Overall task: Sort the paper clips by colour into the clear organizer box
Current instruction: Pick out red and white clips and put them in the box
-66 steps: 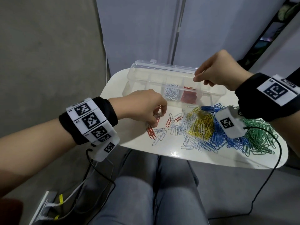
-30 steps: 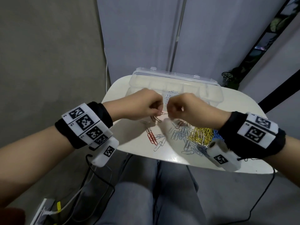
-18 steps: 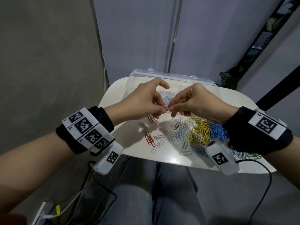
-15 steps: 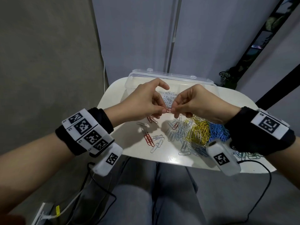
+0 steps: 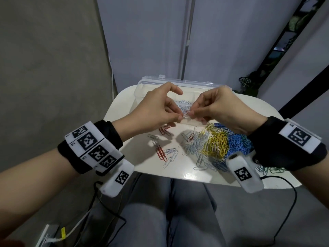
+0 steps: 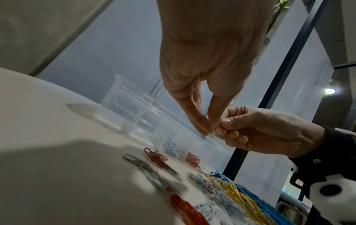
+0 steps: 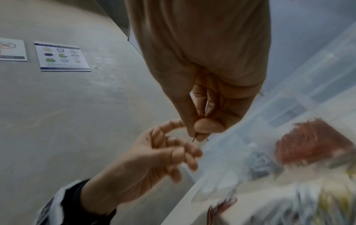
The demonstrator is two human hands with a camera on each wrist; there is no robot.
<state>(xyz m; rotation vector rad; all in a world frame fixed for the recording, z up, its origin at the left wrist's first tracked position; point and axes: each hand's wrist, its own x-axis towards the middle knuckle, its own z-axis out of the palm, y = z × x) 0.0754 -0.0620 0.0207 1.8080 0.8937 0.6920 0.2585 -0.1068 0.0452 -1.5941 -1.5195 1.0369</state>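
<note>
Clip (image 7: 194,139) pinched by right hand (image 5: 220,111) | axis unclear | left hand (image 5: 156,113) pinching, contents hidden

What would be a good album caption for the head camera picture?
Left hand and right hand meet fingertip to fingertip above the clear organizer box, with coloured paper clips heaped on the white table.

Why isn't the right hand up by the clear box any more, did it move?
Yes. The right hand came back from the far right end of the clear organizer box toward the box's middle, and now meets the left hand fingertip to fingertip.
</note>
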